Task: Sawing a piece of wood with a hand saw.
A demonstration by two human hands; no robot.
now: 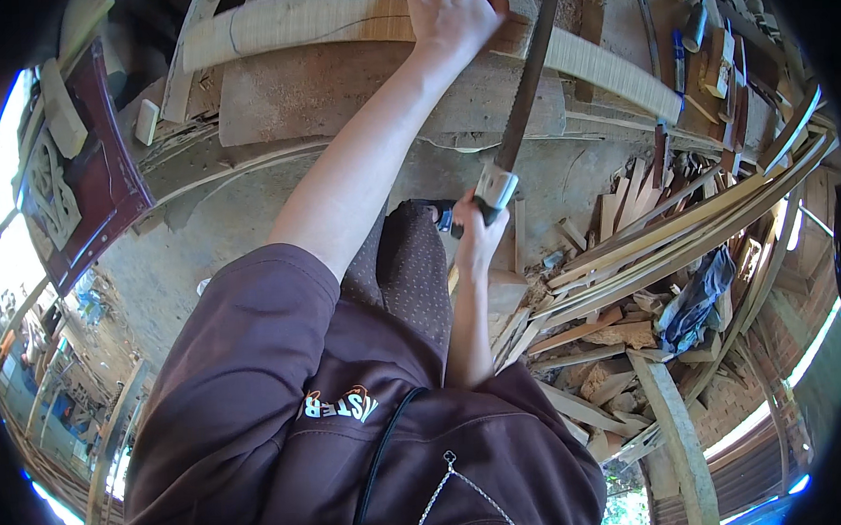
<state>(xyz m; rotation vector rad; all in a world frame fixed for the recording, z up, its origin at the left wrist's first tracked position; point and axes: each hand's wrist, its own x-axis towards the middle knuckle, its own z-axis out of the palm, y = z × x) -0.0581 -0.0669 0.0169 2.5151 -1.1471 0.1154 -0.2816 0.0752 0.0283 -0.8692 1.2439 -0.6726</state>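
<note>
My right hand (480, 230) is closed round the handle of a handsaw (527, 89), whose long dark blade points up and away from me. The blade crosses a long curved pale wooden board (298, 26) lying on the workbench (273, 105). My left hand (452, 19) bears down on this board just left of the blade, wrapped over it, with its fingertips cut off by the upper edge of the view. Beside that hand sits a small brown wooden piece (512, 31). Pencil-like dark lines run along the board's left part.
Chisels and other hand tools (696, 25) lie at the bench's right end. Long bent wooden strips (682, 228) and a heap of offcuts (623, 385) fill the right side. A dark red panel (98, 173) with a carved wooden piece (53, 189) stands at left.
</note>
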